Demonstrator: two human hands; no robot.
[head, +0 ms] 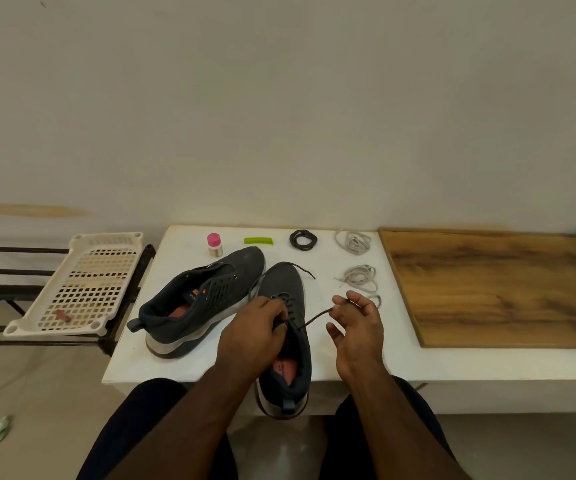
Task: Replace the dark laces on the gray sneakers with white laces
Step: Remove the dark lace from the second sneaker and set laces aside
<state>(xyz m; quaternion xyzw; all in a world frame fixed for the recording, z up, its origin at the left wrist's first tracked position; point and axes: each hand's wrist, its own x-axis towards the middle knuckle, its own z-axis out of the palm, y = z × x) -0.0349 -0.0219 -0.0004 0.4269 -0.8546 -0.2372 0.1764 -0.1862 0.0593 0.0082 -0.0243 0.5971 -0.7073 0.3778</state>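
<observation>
Left hand point(252, 327) grips the near sneaker point(285, 341); right hand point(357, 323) pinches its dark lace point(314, 318). 2 white laces point(361, 277) and a coiled lace point(303, 240) lie beyond on the table point(182, 237).

Gray sneakers point(207, 299), dark lace point(316, 317) half-threaded

Bare forearms point(182, 420) without sleeves; dark trousers point(130, 410) cover both thighs.

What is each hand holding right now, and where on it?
Right hand pinches the dark lace near its free end. Left hand grips the near sneaker at its laced throat.
</observation>
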